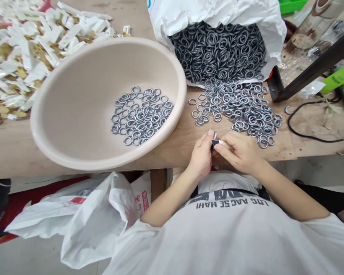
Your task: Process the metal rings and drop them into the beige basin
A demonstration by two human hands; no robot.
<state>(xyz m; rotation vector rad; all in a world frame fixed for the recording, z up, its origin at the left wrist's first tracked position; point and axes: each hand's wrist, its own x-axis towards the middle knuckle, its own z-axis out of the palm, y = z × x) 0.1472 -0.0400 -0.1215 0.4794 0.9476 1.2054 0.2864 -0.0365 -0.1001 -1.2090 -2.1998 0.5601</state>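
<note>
Steel ring [215, 135] | left hand [201, 154] pinching | right hand [238, 152]: pale tool [225, 144] | table edge [157, 166]

A plywood counter [163, 152] with a scuffed top runs across the view, its front edge above a pale grey concrete floor [31, 259]. Down on that floor, crumpled white plastic bags [94, 217] lie partly over a red sheet [17, 202], while at the counter's far right a black metal strut [312, 65] slants across, a black cable [304, 134] loops on the wood, and a green crate [292, 4] sits near clear plastic packaging [312, 26]. Soft, even light leaves only faint shadows.
</note>
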